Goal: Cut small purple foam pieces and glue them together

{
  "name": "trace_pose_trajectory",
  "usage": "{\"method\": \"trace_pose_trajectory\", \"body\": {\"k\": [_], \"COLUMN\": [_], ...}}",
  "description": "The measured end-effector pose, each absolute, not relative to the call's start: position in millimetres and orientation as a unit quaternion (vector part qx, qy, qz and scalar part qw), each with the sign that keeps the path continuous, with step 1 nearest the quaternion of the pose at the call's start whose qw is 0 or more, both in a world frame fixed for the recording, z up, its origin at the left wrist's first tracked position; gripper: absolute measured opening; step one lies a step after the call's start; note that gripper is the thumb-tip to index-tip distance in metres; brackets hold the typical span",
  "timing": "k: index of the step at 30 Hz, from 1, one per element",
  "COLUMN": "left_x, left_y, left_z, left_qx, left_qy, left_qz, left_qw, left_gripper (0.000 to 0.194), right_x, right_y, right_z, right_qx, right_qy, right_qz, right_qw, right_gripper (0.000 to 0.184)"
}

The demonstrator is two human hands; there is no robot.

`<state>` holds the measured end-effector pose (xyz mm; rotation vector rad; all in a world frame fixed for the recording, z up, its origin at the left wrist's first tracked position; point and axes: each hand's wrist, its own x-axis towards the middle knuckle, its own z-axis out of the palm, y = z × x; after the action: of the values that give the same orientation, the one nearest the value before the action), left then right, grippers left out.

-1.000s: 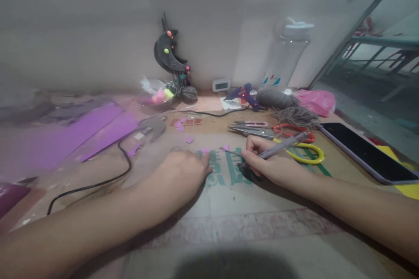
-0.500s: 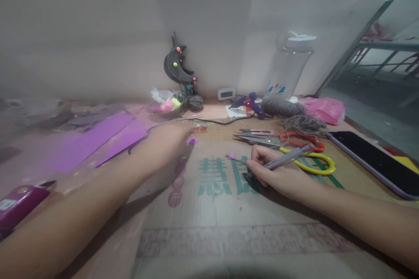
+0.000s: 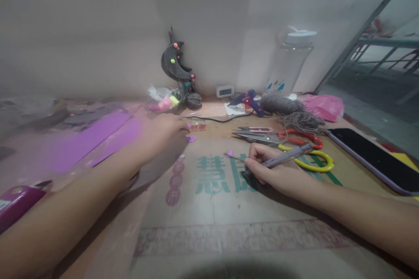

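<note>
My right hand is closed in a pen grip around a slim greyish-purple tool with a thin metal tip; its exact kind is unclear. A small purple paper piece is at that tip, over the cardboard. My left hand reaches across to the back left with bent fingers, partly hidden and blurred. Just beside its fingertips a purple fleck shows, and a small purple cutout lies just below. Whether the fingers pinch anything is hidden.
Purple paper sheets and a magenta-handled tool lie left. Scissors, grey yarn, a glue gun and a phone are right. A bottle and a grey crescent stand near the wall.
My left hand has shifted slightly, and its bent fingers now show more clearly beside a purple fleck. The view has moved a little; my right hand keeps its grip on the tool.
</note>
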<state>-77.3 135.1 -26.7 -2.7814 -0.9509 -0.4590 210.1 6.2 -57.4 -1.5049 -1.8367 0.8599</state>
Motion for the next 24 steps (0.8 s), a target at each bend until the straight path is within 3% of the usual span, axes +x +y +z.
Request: {"method": "trace_pose_trajectory", "body": {"k": [7,16,24], "left_x": [-33.8,-26.3,-23.6], "left_y": [43.5,36.8,29.9], "left_z": [-42.2,-66.7,-66.3], "left_qx": [-0.973,-0.971,-0.976], "left_qy": [-0.121,-0.118,-0.114], "left_qz": [-0.179,-0.209,-0.178], "left_qw": [0.086,0.022,0.061], "left_gripper": [0.023,0.022,0.023], "right_x": [208.3,208.8,207.8], "right_y": [6.2,6.6,2.7], "right_z": [-53.3,-56.4,-55.8], "right_qx": [-0.560,-0.548,-0.505], "right_qy": [-0.671,-0.678,-0.699], "right_qz": [0.343,0.352,0.358], "right_qw": [0.346,0.340,0.358], "right_gripper": [0.025,0.025,0.023]}}
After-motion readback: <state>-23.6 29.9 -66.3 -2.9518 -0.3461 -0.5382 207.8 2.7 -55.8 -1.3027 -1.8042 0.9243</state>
